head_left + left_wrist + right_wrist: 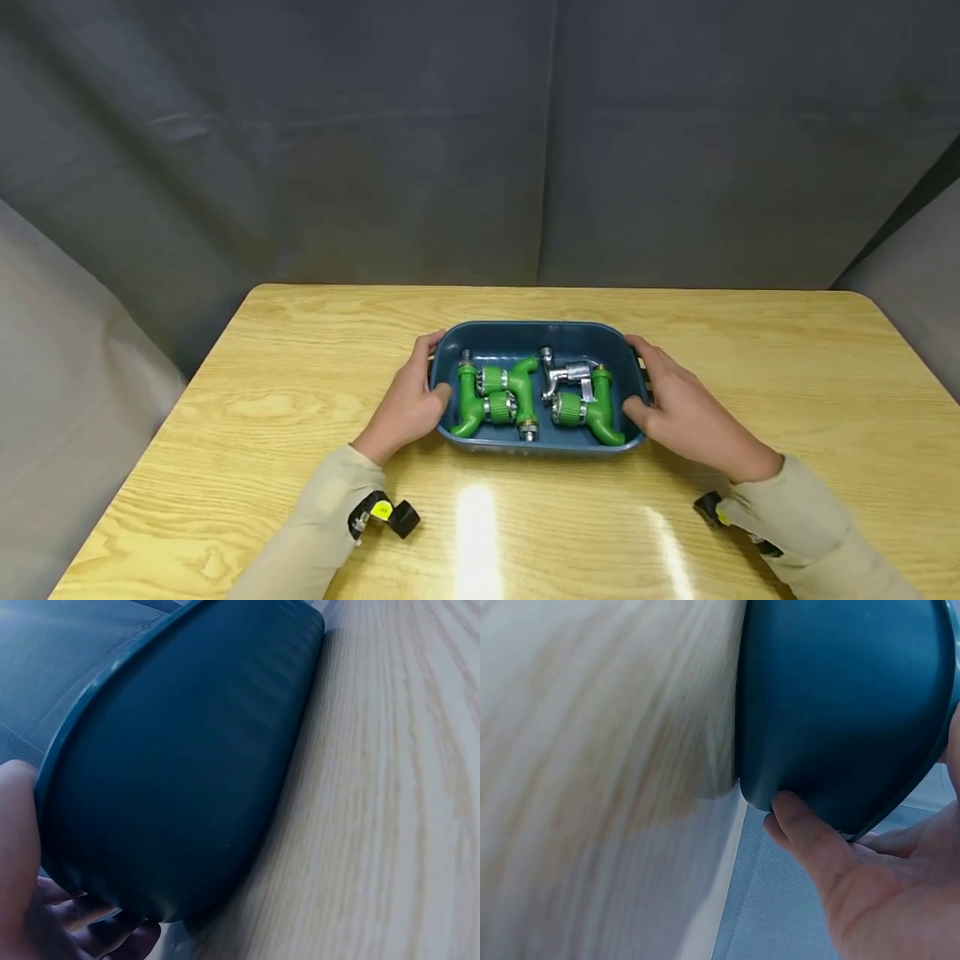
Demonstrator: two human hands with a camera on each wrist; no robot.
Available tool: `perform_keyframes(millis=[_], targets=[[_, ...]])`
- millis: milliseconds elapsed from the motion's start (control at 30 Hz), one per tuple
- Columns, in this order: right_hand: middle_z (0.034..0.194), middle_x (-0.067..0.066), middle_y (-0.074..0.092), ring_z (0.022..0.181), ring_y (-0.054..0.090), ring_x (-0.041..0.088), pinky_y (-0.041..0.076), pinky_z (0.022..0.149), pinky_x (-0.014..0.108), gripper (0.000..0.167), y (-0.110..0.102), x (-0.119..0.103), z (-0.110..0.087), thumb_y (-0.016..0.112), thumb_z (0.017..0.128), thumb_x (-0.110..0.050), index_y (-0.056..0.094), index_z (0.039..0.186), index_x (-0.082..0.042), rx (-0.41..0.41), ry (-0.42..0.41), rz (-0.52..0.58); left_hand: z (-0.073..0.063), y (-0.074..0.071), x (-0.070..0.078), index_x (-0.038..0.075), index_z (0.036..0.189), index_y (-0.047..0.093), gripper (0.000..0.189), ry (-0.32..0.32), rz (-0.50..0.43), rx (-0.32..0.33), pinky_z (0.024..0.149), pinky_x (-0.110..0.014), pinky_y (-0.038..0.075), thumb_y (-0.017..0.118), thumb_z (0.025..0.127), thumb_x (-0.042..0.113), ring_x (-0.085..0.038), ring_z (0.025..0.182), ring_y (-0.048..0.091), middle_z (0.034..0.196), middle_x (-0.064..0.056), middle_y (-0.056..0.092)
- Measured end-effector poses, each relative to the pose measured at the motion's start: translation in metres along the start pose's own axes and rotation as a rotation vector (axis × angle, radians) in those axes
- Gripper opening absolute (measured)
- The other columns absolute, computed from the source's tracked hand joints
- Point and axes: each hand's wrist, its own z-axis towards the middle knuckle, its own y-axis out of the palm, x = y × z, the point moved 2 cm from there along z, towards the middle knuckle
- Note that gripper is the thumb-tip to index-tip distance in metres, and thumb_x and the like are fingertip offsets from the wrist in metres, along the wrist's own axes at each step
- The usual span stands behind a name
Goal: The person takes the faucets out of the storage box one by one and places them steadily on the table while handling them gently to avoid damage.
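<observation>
Long pale beige sleeves, each with a black wrist device bearing a yellow marking.

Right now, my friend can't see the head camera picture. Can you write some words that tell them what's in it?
A person's left hand and right hand grip opposite ends of a dark blue tub holding three green taps and one silver tap. Beneath is a wood-grain table; behind it hangs dark grey cloth.

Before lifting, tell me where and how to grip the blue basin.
Take the blue basin by the rim at both short ends, from left and right, thumbs over, as left hand and right hand do; oblong, with taps in both halves, it should balance.
</observation>
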Motion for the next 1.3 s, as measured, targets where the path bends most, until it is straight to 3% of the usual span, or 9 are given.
perform_keyframes(millis=[167,233,433,567,667,733,1000,1167,1300], targets=[[0.165,0.033,0.024,0.078,0.06,0.025,0.039,0.063,0.034,0.084,-0.0001,0.0017,0.0004,0.059,0.095,-0.009,0.012,0.164,-0.002,-0.014,0.011,0.006,0.0017,0.0006,-0.0004,0.007,0.16,0.027,0.074,0.001,0.004,-0.006,0.117,-0.052,0.043,0.05,0.089,0.003,-0.037,0.144,0.051,0.156,-0.015,0.046],[0.165,0.033,0.025,0.092,0.063,0.03,0.042,0.068,0.036,0.084,0.0002,0.0018,0.0006,0.06,0.095,-0.01,0.013,0.164,-0.002,-0.013,0.009,0.001,0.0018,0.0005,-0.0008,0.007,0.16,0.027,0.074,0.001,0.002,-0.008,0.117,-0.052,0.043,0.05,0.089,0.003,-0.037,0.144,0.051,0.156,-0.015,0.046],[0.165,0.033,0.026,0.107,0.063,0.037,0.045,0.075,0.041,0.084,0.0027,0.0015,0.0039,0.06,0.095,-0.01,0.013,0.164,-0.003,-0.007,0.005,0.007,0.0024,-0.003,-0.0016,0.007,0.16,0.027,0.074,-0.001,0.007,-0.006,0.118,-0.052,0.042,0.049,0.089,0.003,-0.036,0.145,0.049,0.156,-0.015,0.046],[0.165,0.033,0.027,0.11,0.06,0.036,0.045,0.079,0.043,0.084,0.0037,0.0023,0.0041,0.061,0.094,-0.01,0.014,0.164,-0.002,-0.004,0.002,0.004,0.0007,-0.0033,-0.0006,0.008,0.16,0.027,0.075,-0.013,0.005,-0.009,0.118,-0.052,0.042,0.05,0.089,0.003,-0.036,0.146,0.049,0.157,-0.014,0.046],[0.165,0.032,0.027,0.096,0.06,0.03,0.043,0.078,0.042,0.085,0.0032,0.0024,0.0039,0.061,0.094,-0.01,0.013,0.164,-0.003,-0.007,0.002,-0.001,-0.0004,-0.0024,-0.0005,0.008,0.16,0.027,0.074,-0.013,0.003,-0.005,0.117,-0.053,0.043,0.05,0.089,0.002,-0.037,0.145,0.049,0.157,-0.014,0.045],[0.166,0.032,0.026,0.096,0.06,0.029,0.043,0.078,0.042,0.085,0.0022,0.0022,0.0032,0.06,0.094,-0.01,0.013,0.164,-0.003,-0.008,0.003,-0.005,-0.0006,-0.0017,-0.0002,0.008,0.159,0.028,0.074,-0.009,-0.003,-0.003,0.116,-0.053,0.044,0.05,0.089,0.002,-0.037,0.144,0.05,0.156,-0.015,0.046],[0.166,0.032,0.025,0.128,0.06,0.045,0.047,0.084,0.045,0.084,0.0012,0.0022,-0.0011,0.059,0.095,-0.01,0.013,0.164,-0.001,-0.003,0.009,-0.013,-0.0009,0.0018,-0.0015,0.008,0.159,0.028,0.075,-0.002,-0.006,-0.011,0.115,-0.052,0.045,0.051,0.088,0.002,-0.036,0.143,0.051,0.156,-0.015,0.046],[0.166,0.032,0.026,0.114,0.063,0.038,0.046,0.077,0.041,0.084,0.0026,0.0015,0.0009,0.06,0.095,-0.01,0.013,0.164,-0.002,-0.003,-0.003,-0.002,-0.001,-0.0009,-0.0013,0.009,0.16,0.027,0.075,-0.012,0.001,-0.005,0.116,-0.053,0.044,0.051,0.089,0.002,-0.036,0.144,0.05,0.156,-0.014,0.046],[0.166,0.031,0.025,0.116,0.063,0.04,0.045,0.076,0.04,0.085,0.0011,0.0021,0.0018,0.06,0.095,-0.011,0.012,0.165,-0.003,-0.011,0.008,0.006,0.0003,-0.0006,-0.0015,0.009,0.16,0.027,0.075,-0.002,0.001,-0.009,0.116,-0.052,0.044,0.051,0.089,0.002,-0.035,0.145,0.05,0.156,-0.015,0.046]])
